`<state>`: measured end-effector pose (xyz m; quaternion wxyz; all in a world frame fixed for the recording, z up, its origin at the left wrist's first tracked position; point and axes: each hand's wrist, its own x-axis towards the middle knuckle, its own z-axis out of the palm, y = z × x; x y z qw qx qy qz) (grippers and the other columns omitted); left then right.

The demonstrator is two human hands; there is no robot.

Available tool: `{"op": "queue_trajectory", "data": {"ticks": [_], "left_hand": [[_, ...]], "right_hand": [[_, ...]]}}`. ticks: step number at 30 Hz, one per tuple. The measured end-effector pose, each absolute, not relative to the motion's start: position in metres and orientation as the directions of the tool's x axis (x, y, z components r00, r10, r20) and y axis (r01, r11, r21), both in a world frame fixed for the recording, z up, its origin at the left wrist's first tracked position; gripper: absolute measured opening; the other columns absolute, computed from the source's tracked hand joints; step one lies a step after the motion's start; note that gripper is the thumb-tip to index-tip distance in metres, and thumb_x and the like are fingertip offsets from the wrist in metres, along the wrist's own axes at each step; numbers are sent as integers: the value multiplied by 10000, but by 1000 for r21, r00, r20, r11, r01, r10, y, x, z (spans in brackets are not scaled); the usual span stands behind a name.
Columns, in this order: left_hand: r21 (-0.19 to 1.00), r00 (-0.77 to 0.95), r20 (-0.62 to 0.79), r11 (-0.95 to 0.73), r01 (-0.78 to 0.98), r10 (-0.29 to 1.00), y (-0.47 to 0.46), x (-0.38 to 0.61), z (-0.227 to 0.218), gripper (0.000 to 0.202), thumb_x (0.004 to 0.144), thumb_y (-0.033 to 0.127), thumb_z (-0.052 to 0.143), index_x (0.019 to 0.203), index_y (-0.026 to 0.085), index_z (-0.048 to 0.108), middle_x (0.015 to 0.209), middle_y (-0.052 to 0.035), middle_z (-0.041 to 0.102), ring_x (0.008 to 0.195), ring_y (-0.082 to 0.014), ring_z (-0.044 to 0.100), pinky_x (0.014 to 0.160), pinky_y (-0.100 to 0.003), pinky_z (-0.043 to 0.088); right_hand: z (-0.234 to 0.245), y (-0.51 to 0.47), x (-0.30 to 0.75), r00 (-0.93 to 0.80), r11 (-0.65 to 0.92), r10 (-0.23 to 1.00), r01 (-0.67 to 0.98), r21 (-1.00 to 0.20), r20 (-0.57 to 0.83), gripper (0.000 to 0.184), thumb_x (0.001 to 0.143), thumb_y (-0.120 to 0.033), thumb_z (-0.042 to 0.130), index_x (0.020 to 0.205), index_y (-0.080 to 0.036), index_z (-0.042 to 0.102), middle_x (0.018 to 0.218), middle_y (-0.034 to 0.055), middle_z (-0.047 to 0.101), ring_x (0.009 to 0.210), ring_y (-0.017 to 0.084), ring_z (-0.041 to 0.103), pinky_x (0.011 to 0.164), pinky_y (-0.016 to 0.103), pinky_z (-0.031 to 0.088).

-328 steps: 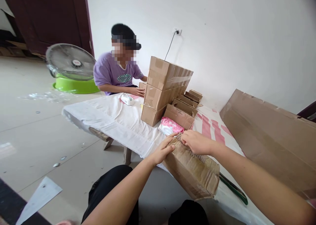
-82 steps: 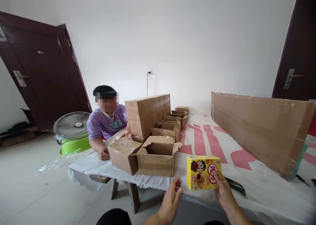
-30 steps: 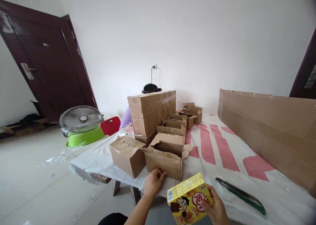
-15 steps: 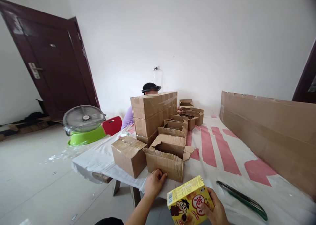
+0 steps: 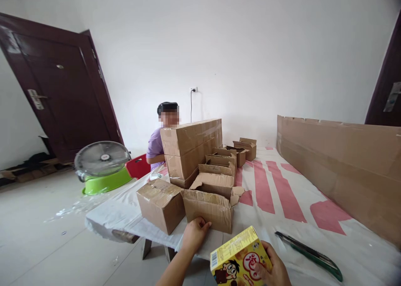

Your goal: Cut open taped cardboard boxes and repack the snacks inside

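My right hand is closed around a small yellow snack box with a cartoon face and red-and-white lettering, held tilted at the table's near edge. My left hand is at the lower front panel of an open cardboard box, fingers curled against it; some fingertips are hidden. That box has its flaps up and torn at the right corner, and its inside is mostly out of sight. Just left of it sits a closed, taped cardboard box. A green utility knife lies to the right of my right hand.
More open cardboard boxes run in a row away from me beside a taped stack. A co-worker sits behind the stack. A tall cardboard sheet borders the table's right side. A fan stands left.
The co-worker has sat up and shifted left, with the hand withdrawn from the far boxes. The farthest small open box is gone from view. My hands hold nearly the same positions.
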<state>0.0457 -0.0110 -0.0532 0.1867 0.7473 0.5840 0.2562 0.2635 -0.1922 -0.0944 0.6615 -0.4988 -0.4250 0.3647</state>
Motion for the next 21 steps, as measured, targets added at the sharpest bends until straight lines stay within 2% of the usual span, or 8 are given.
{"op": "queue_trajectory", "data": {"ticks": [6, 11, 14, 16, 19, 21], "left_hand": [[592, 195, 140, -239, 769, 971, 12, 53, -51, 233, 805, 353, 616, 651, 179, 632, 657, -21, 665, 642, -170, 589, 557, -250, 292], [645, 202, 164, -260, 719, 966, 35, 64, -58, 245, 779, 355, 633, 611, 176, 619, 581, 5, 608, 603, -158, 565, 548, -247, 302], [700, 169, 221, -277, 659, 961, 42, 68, -66, 228, 763, 344, 645, 610, 179, 609, 634, -4, 609, 686, -173, 580, 612, -250, 364], [747, 135, 262, -290, 598, 956, 44, 66, -70, 237, 765, 375, 644, 635, 181, 608, 696, -17, 626, 759, -187, 594, 675, -262, 413], [829, 51, 305, -292, 477, 951, 41, 57, -70, 368, 875, 509, 478, 806, 178, 623, 828, -48, 671, 828, -196, 630, 730, -283, 478], [869, -19, 324, -290, 401, 946, 34, 47, -66, 513, 940, 561, 266, 965, 171, 598, 958, -82, 680, 895, -198, 650, 777, -295, 508]], "right_hand": [[-88, -193, 260, 349, 207, 924, -110, -972, 157, 667, 575, -715, 690, 1039, -262, 531, 864, 72, 709, 763, 284, 689, 652, 379, 558], [-90, -185, 261, 357, 137, 932, -202, -970, 58, 647, 574, -686, 723, 1018, -255, 533, 867, 74, 715, 784, 294, 696, 687, 410, 564], [-86, -174, 256, 361, 134, 932, -280, -951, 25, 593, 610, -653, 728, 990, -241, 531, 893, 75, 713, 821, 292, 694, 729, 431, 563], [-81, -164, 253, 357, 153, 933, -274, -950, 47, 569, 629, -621, 736, 989, -230, 533, 929, 82, 709, 870, 290, 686, 768, 434, 557], [-72, -145, 253, 316, 142, 946, -197, -970, 75, 537, 657, -571, 738, 1010, -222, 533, 999, 92, 693, 932, 285, 670, 814, 426, 546], [-67, -128, 255, 317, 110, 944, -39, -993, 92, 491, 657, -547, 734, 974, -221, 551, 989, 88, 686, 938, 287, 659, 822, 420, 538]]}}
